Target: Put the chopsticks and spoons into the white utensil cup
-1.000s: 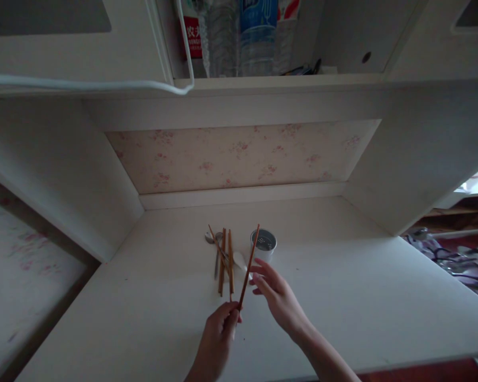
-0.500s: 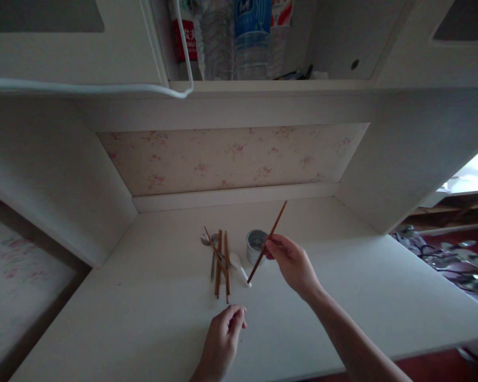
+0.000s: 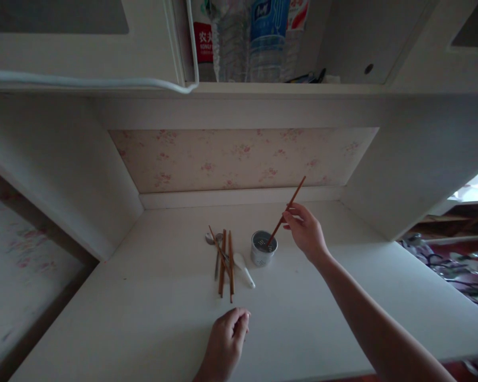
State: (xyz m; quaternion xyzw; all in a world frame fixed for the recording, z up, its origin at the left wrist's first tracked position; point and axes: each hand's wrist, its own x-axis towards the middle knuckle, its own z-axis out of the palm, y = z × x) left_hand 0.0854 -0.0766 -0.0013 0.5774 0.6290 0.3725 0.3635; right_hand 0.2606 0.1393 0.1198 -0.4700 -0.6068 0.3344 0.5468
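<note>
My right hand (image 3: 306, 229) pinches a brown chopstick (image 3: 296, 194) around its middle. The stick slants, and its lower end reaches into the mouth of a grey metal utensil holder (image 3: 263, 255) with holes in its bottom. Left of the holder lies a white spoon (image 3: 244, 269). Beside that spoon, several wooden chopsticks (image 3: 231, 265) rest on the white desk, one crossing the others. Metal spoons (image 3: 210, 239) lie partly under them. In front of this group my left hand (image 3: 228, 339) rests near the desk with curled fingers; whatever may be inside them is hidden.
The white desk (image 3: 163, 318) sits in a niche with side panels and a flowered back wall (image 3: 239, 159). Above is an open shelf with plastic bottles (image 3: 267, 42). A white cable (image 3: 103, 82) runs along the cabinet's left. Cluttered objects (image 3: 454, 265) lie beyond the desk's right edge.
My right hand has raised the chopstick and moved it back, so its lower end went from over the white spoon into the holder. My left hand stays nearly still. The view shifted slightly.
</note>
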